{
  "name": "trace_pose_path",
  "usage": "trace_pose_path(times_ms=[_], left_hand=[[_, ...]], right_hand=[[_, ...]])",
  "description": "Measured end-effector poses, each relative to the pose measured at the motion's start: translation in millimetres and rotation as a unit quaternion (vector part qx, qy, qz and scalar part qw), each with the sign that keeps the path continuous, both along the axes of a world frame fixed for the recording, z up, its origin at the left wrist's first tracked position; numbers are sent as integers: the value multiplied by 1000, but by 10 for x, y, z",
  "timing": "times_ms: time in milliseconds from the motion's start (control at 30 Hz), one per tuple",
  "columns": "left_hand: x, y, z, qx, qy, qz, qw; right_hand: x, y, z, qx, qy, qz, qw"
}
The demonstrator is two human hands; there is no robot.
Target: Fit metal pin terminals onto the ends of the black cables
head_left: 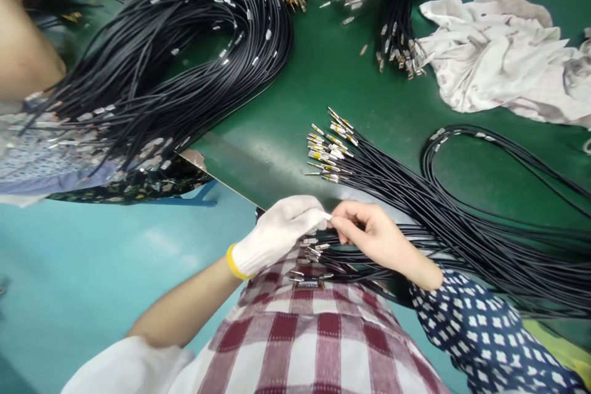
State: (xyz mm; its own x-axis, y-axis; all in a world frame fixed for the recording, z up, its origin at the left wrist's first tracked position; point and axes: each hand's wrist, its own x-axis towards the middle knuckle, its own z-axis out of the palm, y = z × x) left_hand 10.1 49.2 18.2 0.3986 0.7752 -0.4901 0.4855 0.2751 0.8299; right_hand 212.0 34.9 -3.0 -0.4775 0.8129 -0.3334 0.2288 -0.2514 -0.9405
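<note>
My left hand [277, 234], in a white glove with a yellow cuff, is closed at the table's front edge. Its fingertips meet those of my bare right hand [362, 231], whose thumb and index finger pinch together. Whatever small piece lies between the fingertips is too small to make out. Below both hands, black cables with metal ends [316, 250] reach over the table edge beside the checkered apron. Just beyond my hands lies a large bundle of black cables [397, 178], its silver and yellow connector ends pointing left.
A big coil of black cables [258, 31] covers the back left of the green table [295, 111]. Another person's arm [28, 43] is at the far left. More cable ends [401, 52] and a crumpled white cloth [498, 55] lie at the back right.
</note>
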Motion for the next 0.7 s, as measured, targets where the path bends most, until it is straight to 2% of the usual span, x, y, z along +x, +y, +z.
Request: trace_pose_path(times_ms=[100, 300, 700], left_hand=[[20, -5, 10, 4, 13, -5, 1000], [78, -17, 26, 4, 25, -4, 1000], [93, -28, 23, -5, 33, 11, 999]], right_hand=[[-1, -14, -4, 27, -13, -18, 999], [-4, -50, -40, 32, -2, -35, 999], [-11, -50, -45, 11, 26, -45, 999]])
